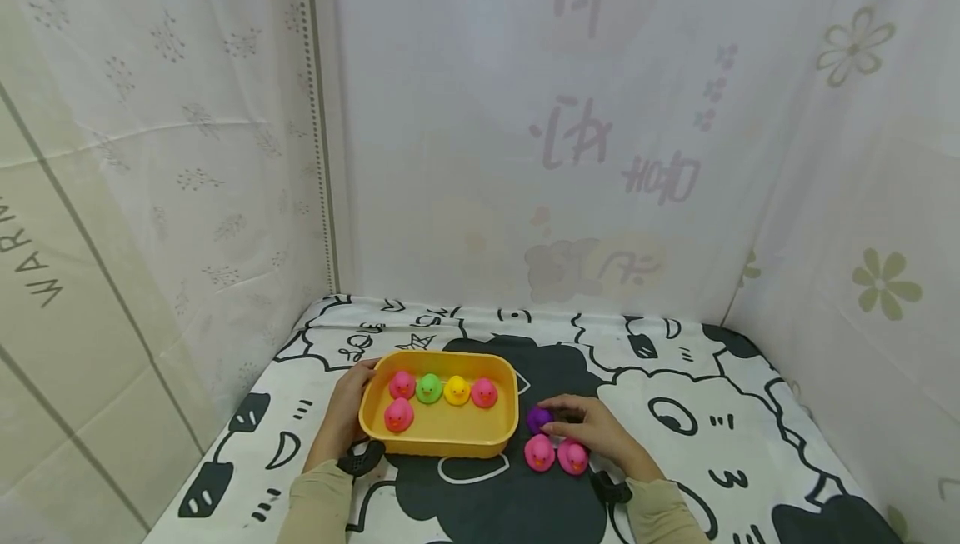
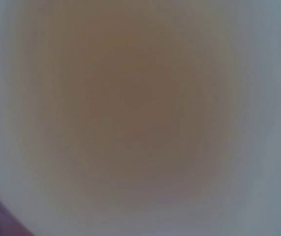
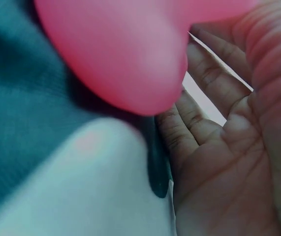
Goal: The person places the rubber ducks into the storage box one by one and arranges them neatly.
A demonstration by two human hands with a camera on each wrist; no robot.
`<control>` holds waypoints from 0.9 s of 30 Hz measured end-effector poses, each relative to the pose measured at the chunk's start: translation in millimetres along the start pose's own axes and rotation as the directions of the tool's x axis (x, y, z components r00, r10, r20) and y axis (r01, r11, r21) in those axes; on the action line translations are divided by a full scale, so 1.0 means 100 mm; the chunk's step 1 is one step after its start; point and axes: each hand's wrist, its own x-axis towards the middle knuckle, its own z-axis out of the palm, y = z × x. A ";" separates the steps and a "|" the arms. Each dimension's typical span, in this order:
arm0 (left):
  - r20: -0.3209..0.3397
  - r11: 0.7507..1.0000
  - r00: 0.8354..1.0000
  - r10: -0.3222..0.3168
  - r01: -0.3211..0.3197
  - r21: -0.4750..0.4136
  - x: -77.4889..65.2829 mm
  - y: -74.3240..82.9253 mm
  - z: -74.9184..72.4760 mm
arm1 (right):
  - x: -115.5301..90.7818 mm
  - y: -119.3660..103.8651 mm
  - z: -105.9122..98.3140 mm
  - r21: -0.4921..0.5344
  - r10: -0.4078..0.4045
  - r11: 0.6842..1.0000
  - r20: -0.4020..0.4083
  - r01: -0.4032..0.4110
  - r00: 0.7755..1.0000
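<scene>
My left hand (image 1: pixel 348 411) holds a yellow plastic tray (image 1: pixel 442 448) at its left side, fingers round the back left corner and partly hidden by it. Inside the tray sit several small toy ducks: a green duck (image 1: pixel 429 388), a yellow duck (image 1: pixel 457 391) and pink ones (image 1: pixel 399 416). To the right of the tray, my right hand (image 1: pixel 592 427) pinches a purple toy duck (image 1: pixel 538 420) between thumb and fingers. Two more pink ducks (image 1: pixel 539 452) stand just in front of it; the right wrist view shows a pink duck (image 3: pixel 125 54) close up beside the palm.
A cloth with black and white cartoon prints (image 1: pixel 697 411) covers the table. Pale patterned curtains (image 1: pixel 487 152) hang behind and at both sides. The left wrist view is only a brownish blur.
</scene>
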 end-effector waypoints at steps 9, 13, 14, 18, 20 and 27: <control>0.018 1.000 1.000 -0.011 0.011 -0.006 0.00 0.01 0.00 | -0.01 0.00 0.01 -0.002 -0.003 1.000 -0.027 0.003 1.000; 0.009 1.000 1.000 -0.012 0.012 -0.005 -0.03 0.02 0.00 | 0.00 0.00 0.00 -0.019 -0.016 1.000 -0.054 0.015 0.998; 0.006 1.000 1.000 -0.007 0.007 0.002 -0.04 0.02 0.00 | 0.00 0.00 0.00 -0.022 -0.017 1.000 -0.061 0.016 0.998; -0.017 0.999 1.000 0.003 -0.002 0.032 -0.04 0.02 0.00 | 0.01 -0.02 -0.01 -0.021 -0.016 1.000 -0.082 0.014 0.997; -0.020 0.999 1.000 0.004 -0.004 0.037 -0.03 0.01 0.00 | 0.01 -0.04 -0.02 -0.011 -0.025 1.000 -0.093 0.024 0.995; -0.008 1.000 1.000 0.010 -0.010 -0.013 0.00 -0.01 0.00 | 0.01 -0.13 -0.07 -0.003 -0.049 0.999 -0.142 0.049 0.989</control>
